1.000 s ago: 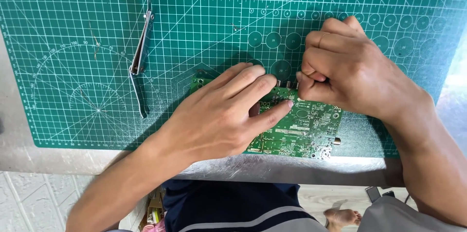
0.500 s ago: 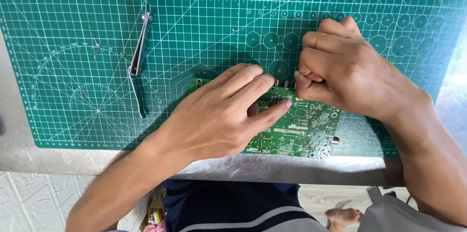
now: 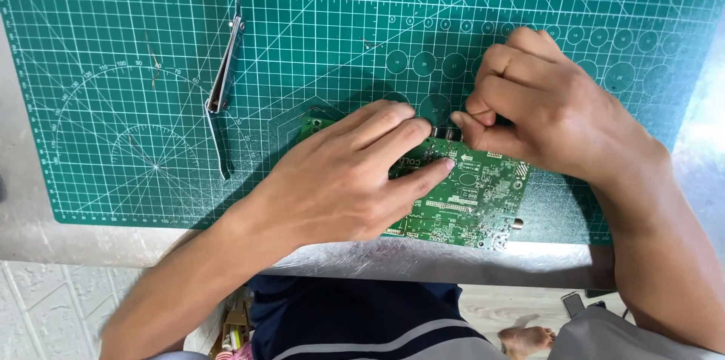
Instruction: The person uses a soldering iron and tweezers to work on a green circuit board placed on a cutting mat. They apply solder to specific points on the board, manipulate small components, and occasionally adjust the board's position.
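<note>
A green circuit board (image 3: 472, 197) lies flat on the green cutting mat (image 3: 317, 43), near the table's front edge. My left hand (image 3: 347, 175) lies palm down on the board's left half and presses it flat, fingers stretched toward the right. My right hand (image 3: 544, 111) is curled at the board's far edge, thumb and fingertips pinched on a small metal connector (image 3: 445, 133) there. Most of the connector is hidden by the fingers.
Metal tweezers (image 3: 224, 84) lie on the mat to the left of my left hand, pointing away from me. The grey table edge (image 3: 423, 258) runs just under the board. Below it are my dark shorts and the tiled floor.
Both hands stay almost where they were. My right hand's fingers have shifted slightly at the board's far edge.
</note>
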